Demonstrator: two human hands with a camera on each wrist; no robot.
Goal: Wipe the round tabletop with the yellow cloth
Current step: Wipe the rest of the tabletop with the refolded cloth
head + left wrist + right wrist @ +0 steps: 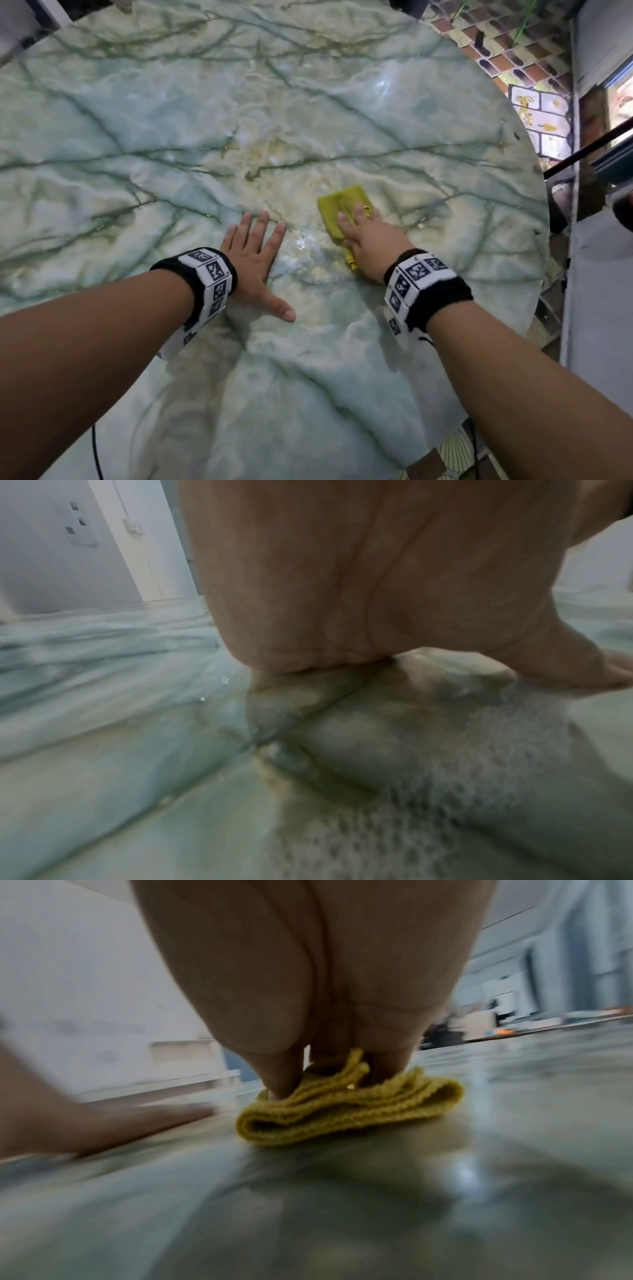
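The round tabletop (pixel 239 120) is glossy green-veined marble and fills the head view. A folded yellow cloth (pixel 339 205) lies on it right of centre. My right hand (pixel 366 236) presses down on the cloth with its fingers stretched over it, and a corner of the cloth sticks out under the wrist. From the right wrist, the fingers (pixel 281 1080) push into the bunched cloth (pixel 342 1112). My left hand (pixel 255 253) lies flat on the marble with its fingers spread, a hand's width left of the cloth, holding nothing. Its palm (pixel 342 574) rests on the tabletop (pixel 137 777).
A wet shiny patch (pixel 305 243) lies on the marble between the hands. The table's right edge (pixel 534 192) curves past a patterned tile floor (pixel 534 113) and a grey wall (pixel 603 308). A black cable (pixel 97 455) hangs at the lower left.
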